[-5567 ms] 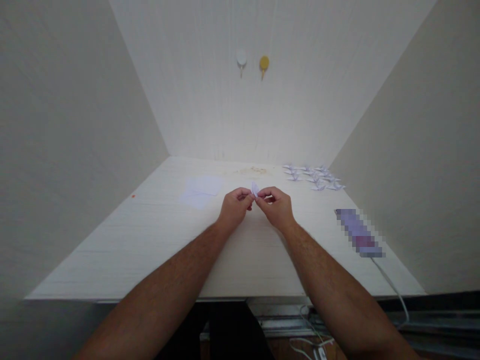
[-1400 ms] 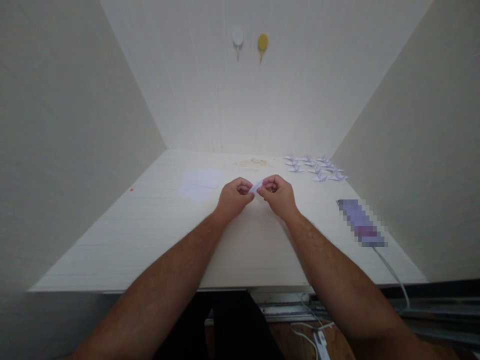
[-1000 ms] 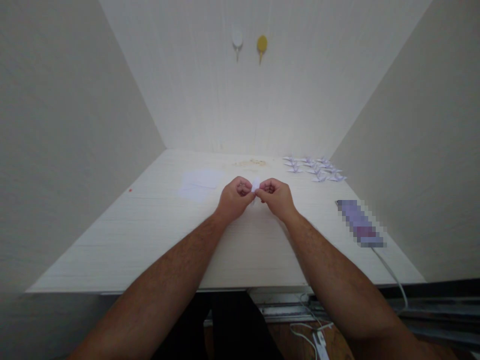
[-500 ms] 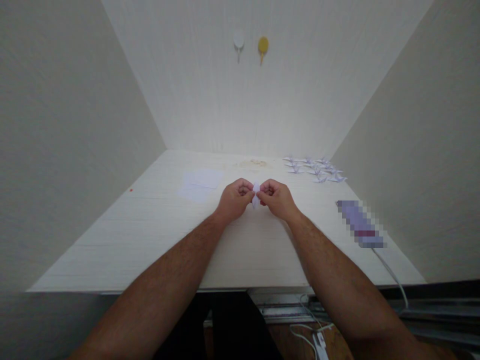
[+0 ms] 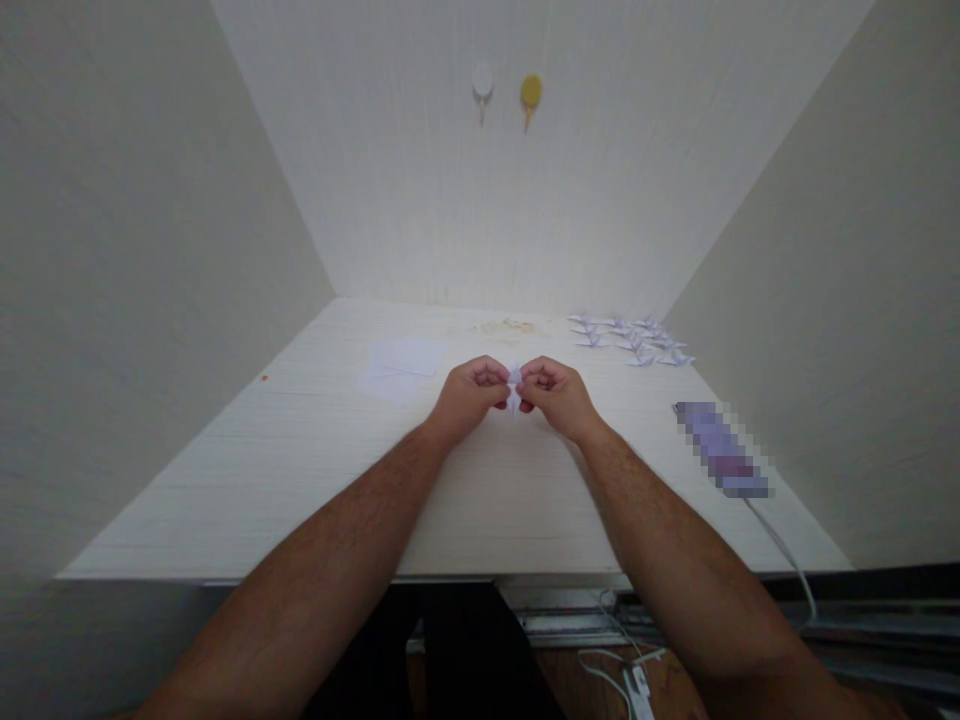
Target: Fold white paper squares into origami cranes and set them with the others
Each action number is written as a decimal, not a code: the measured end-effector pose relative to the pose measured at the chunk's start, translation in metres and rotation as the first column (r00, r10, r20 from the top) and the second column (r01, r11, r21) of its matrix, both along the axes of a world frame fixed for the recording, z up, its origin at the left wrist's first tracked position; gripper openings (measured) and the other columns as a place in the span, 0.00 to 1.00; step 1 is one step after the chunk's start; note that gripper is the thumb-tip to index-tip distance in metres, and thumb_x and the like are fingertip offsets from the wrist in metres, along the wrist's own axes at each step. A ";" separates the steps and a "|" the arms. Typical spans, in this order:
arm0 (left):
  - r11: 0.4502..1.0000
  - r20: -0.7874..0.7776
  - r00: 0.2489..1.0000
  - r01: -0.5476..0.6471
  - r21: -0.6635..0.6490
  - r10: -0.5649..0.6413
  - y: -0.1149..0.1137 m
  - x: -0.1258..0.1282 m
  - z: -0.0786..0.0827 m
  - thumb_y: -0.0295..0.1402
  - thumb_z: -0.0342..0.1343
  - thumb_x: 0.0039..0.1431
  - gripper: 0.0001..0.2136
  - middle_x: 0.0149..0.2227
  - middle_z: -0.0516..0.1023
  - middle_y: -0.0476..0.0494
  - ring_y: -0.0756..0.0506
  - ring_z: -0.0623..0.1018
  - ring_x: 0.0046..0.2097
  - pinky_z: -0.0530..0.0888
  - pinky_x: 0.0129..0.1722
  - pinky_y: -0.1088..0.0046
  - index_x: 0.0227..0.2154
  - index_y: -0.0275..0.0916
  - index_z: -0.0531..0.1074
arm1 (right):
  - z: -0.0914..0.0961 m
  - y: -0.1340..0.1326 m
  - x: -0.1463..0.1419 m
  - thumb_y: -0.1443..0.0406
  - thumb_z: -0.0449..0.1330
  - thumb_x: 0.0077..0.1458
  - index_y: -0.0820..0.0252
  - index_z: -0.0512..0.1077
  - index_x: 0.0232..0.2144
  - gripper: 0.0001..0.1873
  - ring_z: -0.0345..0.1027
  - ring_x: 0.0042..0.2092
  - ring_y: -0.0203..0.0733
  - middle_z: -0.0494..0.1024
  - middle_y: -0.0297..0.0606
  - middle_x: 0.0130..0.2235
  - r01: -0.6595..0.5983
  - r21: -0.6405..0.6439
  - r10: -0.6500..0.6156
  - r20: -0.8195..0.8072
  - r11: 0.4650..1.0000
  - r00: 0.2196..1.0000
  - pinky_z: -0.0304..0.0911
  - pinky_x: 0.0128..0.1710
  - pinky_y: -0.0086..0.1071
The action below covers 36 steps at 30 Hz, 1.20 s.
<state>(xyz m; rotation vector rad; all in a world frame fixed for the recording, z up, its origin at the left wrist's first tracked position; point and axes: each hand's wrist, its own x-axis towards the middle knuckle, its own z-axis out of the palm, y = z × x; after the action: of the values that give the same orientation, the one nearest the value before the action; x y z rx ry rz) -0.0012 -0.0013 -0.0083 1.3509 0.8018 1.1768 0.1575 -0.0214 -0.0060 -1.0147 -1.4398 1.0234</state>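
A small piece of folded white paper (image 5: pixel 514 376) is held upright between my two hands, over the middle of the table. My left hand (image 5: pixel 474 396) pinches its left side between thumb and fingers. On the right side, my right hand (image 5: pixel 553 394) pinches it the same way. The fingers cover much of the paper, so only its narrow middle and pointed ends show. Several folded paper cranes (image 5: pixel 637 340) stand in rows at the back right. Flat sheets of white paper (image 5: pixel 401 368) lie to the left of my left hand.
The white table (image 5: pixel 300 480) is walled on three sides. A blurred-out device (image 5: pixel 720 450) with a white cable (image 5: pixel 784 550) lies at the right. Two hooks, one white (image 5: pixel 482 82) and one yellow (image 5: pixel 531 92), are on the back wall. A power strip (image 5: pixel 639 690) is below.
The paper between my fingers has changed shape: it looked like a smooth narrow oval and now shows a wider, pointed upper part. Both hands stay in nearly the same place.
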 end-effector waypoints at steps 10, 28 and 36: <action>0.999 0.055 0.998 0.037 -0.040 -0.035 0.003 -0.002 -0.006 0.24 0.60 0.41 0.05 0.23 0.76 0.50 0.52 0.75 0.25 0.73 0.28 0.75 0.25 0.35 0.72 | 0.002 0.000 0.003 0.66 0.62 0.42 0.59 0.75 0.26 0.05 0.68 0.23 0.34 0.75 0.30 0.20 -0.032 0.006 0.032 -0.003 0.999 0.999 0.64 0.25 0.28; 0.998 0.015 0.999 -0.040 -0.041 0.040 0.000 -0.001 0.003 0.29 0.64 0.41 0.11 0.21 0.73 0.51 0.52 0.73 0.23 0.72 0.26 0.75 0.27 0.36 0.69 | 0.001 -0.003 0.003 0.65 0.61 0.43 0.59 0.76 0.26 0.05 0.66 0.23 0.33 0.75 0.32 0.22 0.027 0.072 -0.036 0.131 0.997 0.991 0.62 0.25 0.28; 0.986 -0.048 0.988 -0.145 0.082 0.149 0.003 -0.001 0.001 0.28 0.62 0.42 0.09 0.22 0.73 0.52 0.52 0.72 0.24 0.69 0.26 0.76 0.27 0.37 0.68 | -0.001 0.000 -0.004 0.61 0.65 0.41 0.61 0.70 0.27 0.10 0.66 0.20 0.33 0.73 0.30 0.19 0.089 -0.069 -0.086 0.046 0.994 0.995 0.60 0.21 0.26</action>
<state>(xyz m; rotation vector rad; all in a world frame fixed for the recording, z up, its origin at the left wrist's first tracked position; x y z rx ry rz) -0.0024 0.0016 -0.0072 1.4119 0.9154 1.3024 0.1534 -0.0216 -0.0074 -1.1474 -1.3901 1.0002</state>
